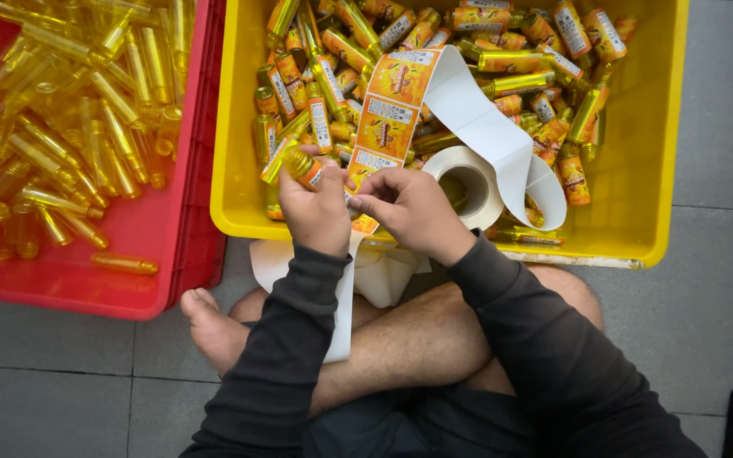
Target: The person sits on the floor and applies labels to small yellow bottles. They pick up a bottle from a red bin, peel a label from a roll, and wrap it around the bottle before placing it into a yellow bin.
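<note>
Taking the yellow crate [655,153] as my landmark: well to its left, touching its side, stands a red crate [176,229] filled with bare, unlabelled yellow-tinted vials [69,119]. At the yellow crate's near-left corner my left hand [316,208] is closed around one small vial [299,163], which lies tilted, its cap pointing up and left, its label partly wrapped on. Just to the right of that, over the crate's front rim, my right hand [413,208] pinches thumb and forefinger narrowly on the edge of the orange label [365,165] at the lower end of the label strip [396,102]. That strip climbs over the heap inside the crate, then its white backing curves down to the roll [472,182], which lies in the crate just right of my right hand. Labelled vials [545,51] pile along the crate's far side and right part. Spent white backing paper [345,288] trails from below the crate's front rim onto my crossed legs [400,339].
</note>
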